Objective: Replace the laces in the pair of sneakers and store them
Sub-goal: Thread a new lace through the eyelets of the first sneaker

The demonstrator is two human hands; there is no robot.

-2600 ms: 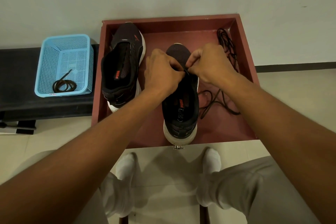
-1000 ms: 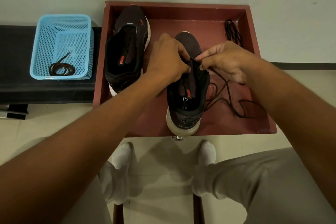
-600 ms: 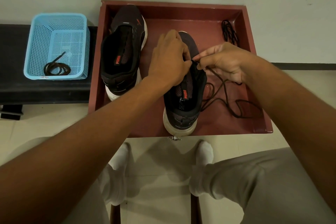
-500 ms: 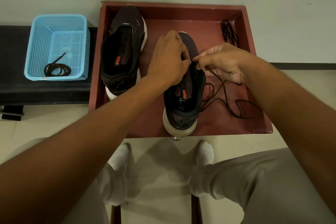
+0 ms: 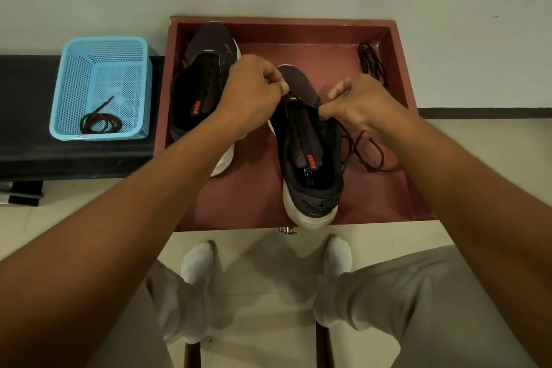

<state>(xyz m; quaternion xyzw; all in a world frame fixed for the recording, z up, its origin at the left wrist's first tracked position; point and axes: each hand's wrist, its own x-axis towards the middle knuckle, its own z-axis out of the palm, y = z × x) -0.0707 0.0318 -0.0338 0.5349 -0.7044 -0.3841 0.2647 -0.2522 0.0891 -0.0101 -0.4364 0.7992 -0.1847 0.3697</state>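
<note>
1. A pale wall and a tiled floor are being seen behind a dark red drawer, which is being kept pulled out toward the person.
2. A black counter is being occupied at the left by a light blue basket, in which a coiled dark lace is being held.
3. The near sneaker is being kept on the drawer floor with its long axis running away from the person: the white heel is being pointed toward the person, the toe toward the wall.
4. The second sneaker is being kept beside it at the left, lying nearly parallel, toe toward the wall too, and partly hidden by the left forearm.
5. The left hand is being closed in a pinching grip at the near sneaker's eyelet area; what exactly is being pinched cannot be told.
6. A dark lace is being pinched in the grip of the right hand, its loose loops being trailed over the drawer floor at the right.
7. Another bundled lace is being left in the far right corner.
</note>
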